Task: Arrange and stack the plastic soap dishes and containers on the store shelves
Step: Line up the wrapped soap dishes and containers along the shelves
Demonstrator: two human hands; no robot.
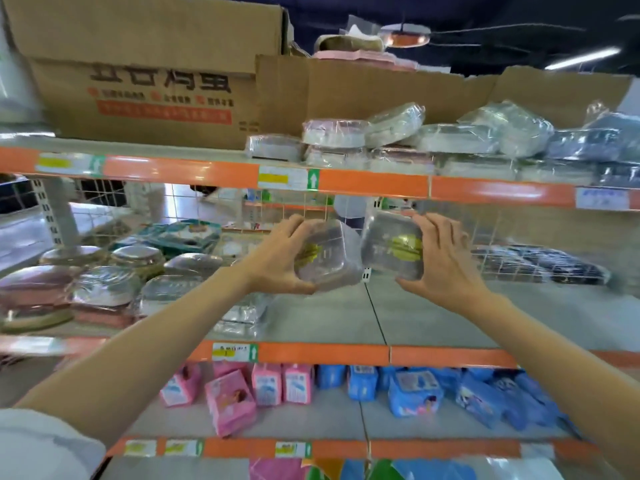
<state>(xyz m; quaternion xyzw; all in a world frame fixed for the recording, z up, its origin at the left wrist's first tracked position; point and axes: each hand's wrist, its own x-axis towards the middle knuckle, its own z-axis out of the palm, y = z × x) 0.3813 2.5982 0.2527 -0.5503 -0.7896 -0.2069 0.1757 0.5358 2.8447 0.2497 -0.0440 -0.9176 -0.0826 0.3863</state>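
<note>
Left hand [280, 252] grips one clear wrapped soap dish [327, 256], right hand [446, 258] another [393, 245] — both held above the bare middle shelf [450, 317], dishes nearly touching.

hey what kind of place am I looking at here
Most likely a retail store aisle: orange-edged shelves carry price labels, and wrapped soap dishes and pink packaged goods sit in rows.

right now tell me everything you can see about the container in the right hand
The clear plastic container is squarish with rounded corners, wrapped in glossy film, with a yellow label or insert showing through its face. It is held tilted above the middle shelf, touching no shelf. The right hand grips its right side, thumb beneath. It nearly meets the left hand's similar container.
</note>
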